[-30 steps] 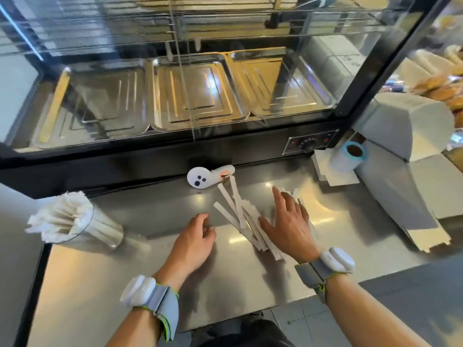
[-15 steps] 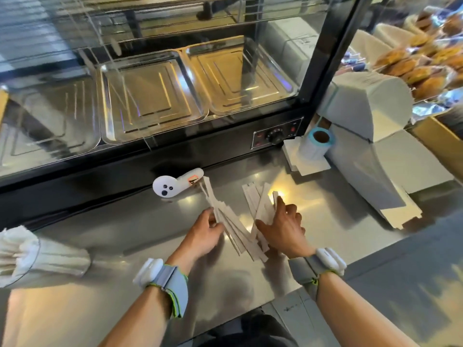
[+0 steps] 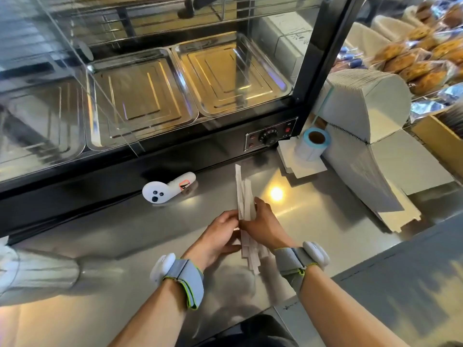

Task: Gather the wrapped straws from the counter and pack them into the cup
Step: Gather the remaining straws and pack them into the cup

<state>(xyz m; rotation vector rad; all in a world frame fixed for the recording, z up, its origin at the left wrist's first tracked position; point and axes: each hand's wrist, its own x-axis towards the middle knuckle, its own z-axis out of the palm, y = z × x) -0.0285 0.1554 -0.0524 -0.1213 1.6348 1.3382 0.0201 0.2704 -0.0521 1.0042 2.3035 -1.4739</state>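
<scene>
A bundle of white paper-wrapped straws [image 3: 244, 196] stands nearly upright between my two hands above the steel counter [image 3: 125, 246]. My left hand [image 3: 218, 236] presses the bundle from the left and my right hand [image 3: 263, 226] clasps it from the right; lower straw ends [image 3: 253, 256] stick out beneath the hands. The clear cup [image 3: 37, 271] lies on its side at the far left edge, partly cut off, with wrapped straws inside it.
A white handheld controller [image 3: 167, 189] lies by the black base of the glass display case [image 3: 175, 96]. A label roll [image 3: 313, 144] and stacks of folded white boxes [image 3: 370, 136] stand to the right. The counter's front edge runs just below my wrists.
The straws, spread flat on the counter before, are now squeezed into one upright bundle between both hands. The view has shifted right, so the cup sits at the left edge.
</scene>
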